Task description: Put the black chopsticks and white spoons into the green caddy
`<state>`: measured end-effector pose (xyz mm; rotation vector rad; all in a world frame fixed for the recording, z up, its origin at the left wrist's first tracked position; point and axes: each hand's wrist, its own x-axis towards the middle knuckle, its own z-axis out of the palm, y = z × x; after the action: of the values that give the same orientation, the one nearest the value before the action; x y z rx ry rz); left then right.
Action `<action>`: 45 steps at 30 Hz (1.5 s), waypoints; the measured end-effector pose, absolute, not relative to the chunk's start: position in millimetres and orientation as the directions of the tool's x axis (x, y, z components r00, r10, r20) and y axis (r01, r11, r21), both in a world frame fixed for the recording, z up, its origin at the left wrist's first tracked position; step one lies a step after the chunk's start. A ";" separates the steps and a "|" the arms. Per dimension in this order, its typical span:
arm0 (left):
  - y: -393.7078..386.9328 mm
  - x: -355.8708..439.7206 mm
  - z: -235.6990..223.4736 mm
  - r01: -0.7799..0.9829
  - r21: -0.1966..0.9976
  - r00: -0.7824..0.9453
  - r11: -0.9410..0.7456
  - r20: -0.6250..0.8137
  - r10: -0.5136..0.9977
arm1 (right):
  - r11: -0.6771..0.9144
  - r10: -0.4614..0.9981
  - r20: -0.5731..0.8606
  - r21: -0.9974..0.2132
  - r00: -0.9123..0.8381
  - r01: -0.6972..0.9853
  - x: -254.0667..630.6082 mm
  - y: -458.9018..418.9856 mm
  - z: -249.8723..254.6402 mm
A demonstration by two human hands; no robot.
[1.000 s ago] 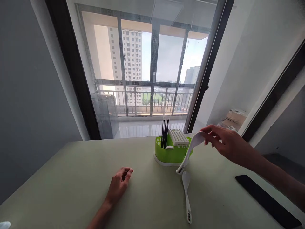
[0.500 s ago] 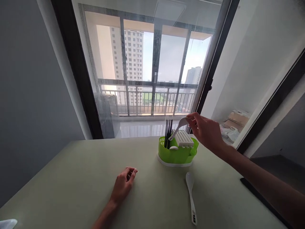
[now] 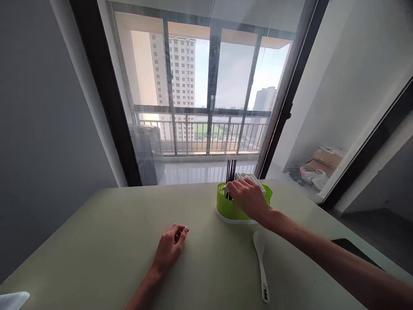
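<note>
The right hand [image 3: 248,199] bends over the green caddy [image 3: 227,210], a white utensil [image 3: 225,188] at its fingertips; whether it grips cannot be told. The left hand [image 3: 171,244] rests empty, loosely curled. A white spoon [image 3: 262,262] lies nearer than the right hand. Caution: contact with the black chopsticks [image 3: 231,170] could jam the utensil; wrist pressure could shift the caddy. Spoon-handle marking: illegible.

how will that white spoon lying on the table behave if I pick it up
The white spoon is probably stiff, since its slim handle looks straight and unbent. Its smooth-looking surface may feel a little slippery. Lying flat with a broad bowl, it seems more apt to slide than roll.
</note>
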<state>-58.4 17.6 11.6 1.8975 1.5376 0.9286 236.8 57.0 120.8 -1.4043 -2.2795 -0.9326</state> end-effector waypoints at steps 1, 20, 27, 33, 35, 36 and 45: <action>17.0 -57.7 12.6 0.619 0.754 0.118 -0.219 0.186 0.975 | 0.310 0.681 0.559 0.364 -0.473 0.878 235.4 56.3 117.0; 19.9 -58.0 13.9 0.643 0.741 0.116 -0.194 0.156 0.981 | 0.705 0.549 0.456 0.197 -0.701 0.681 295.5 -28.4 83.0; 20.0 -57.6 17.7 0.645 0.735 0.119 -0.209 0.174 0.978 | 0.099 0.969 0.244 -0.279 -0.029 0.955 316.2 -53.5 13.2; 17.9 -56.2 21.6 0.679 0.704 0.111 -0.209 0.183 0.977 | -0.096 0.994 0.008 -0.351 0.106 0.932 298.0 -62.9 3.9; 18.5 -56.4 22.1 0.684 0.698 0.114 -0.211 0.184 0.976 | -0.090 0.995 0.005 -0.309 0.097 0.947 287.3 -63.4 7.6; 18.8 -56.4 22.4 0.686 0.696 0.114 -0.212 0.184 0.976 | -0.089 0.996 -0.002 -0.292 0.092 0.952 281.9 -62.6 8.6; 15.2 -52.0 30.3 0.694 0.693 0.116 -0.198 0.164 0.980 | 0.155 0.988 0.058 -0.495 -0.146 0.855 243.6 -48.6 -18.8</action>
<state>-52.0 15.2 30.3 1.9511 1.6192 0.8461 243.6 -48.6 -18.8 -1.7595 -2.0703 0.4942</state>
